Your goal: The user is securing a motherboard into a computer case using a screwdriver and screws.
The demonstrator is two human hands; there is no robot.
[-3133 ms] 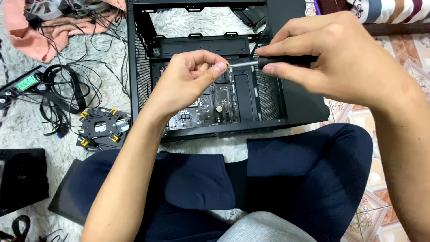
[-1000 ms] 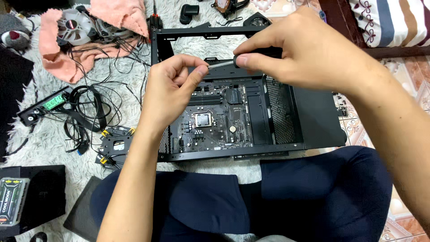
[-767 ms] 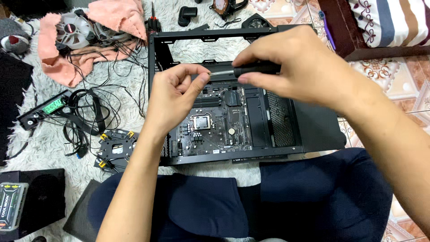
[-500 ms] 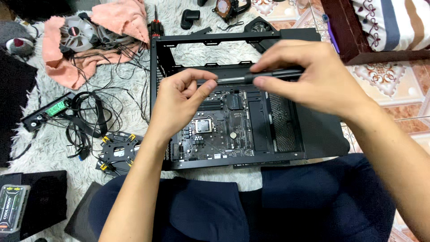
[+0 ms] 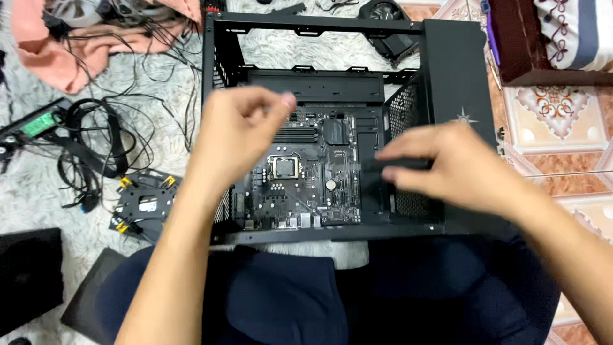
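Note:
An open black computer case point(image 5: 454, 70) lies on its side on a white shaggy rug, just beyond my crossed legs in dark trousers point(image 5: 287, 300). A black motherboard point(image 5: 306, 191) with a bare processor socket point(image 5: 284, 167) sits inside it. My right hand point(image 5: 463, 169) hovers over the case's right half, closed around the dark handle of a screwdriver point(image 5: 378, 165) that points left. My left hand point(image 5: 239, 137) hangs above the board's left side, fingers curled together and blurred; whether anything is between the fingertips cannot be told.
Left of the case lie tangled black cables point(image 5: 96, 147), a black cooler part with yellow tips point(image 5: 143, 203), a green circuit stick point(image 5: 39, 122) and a pink cloth point(image 5: 45, 48). A black panel point(image 5: 29, 278) is at lower left. Dark wooden furniture point(image 5: 530, 45) and patterned tiles point(image 5: 562, 134) lie to the right.
My hands, joined at the screwdriver over the case's top, have parted. The left hand let go of its tip; the right hand dropped with it to the case's right side.

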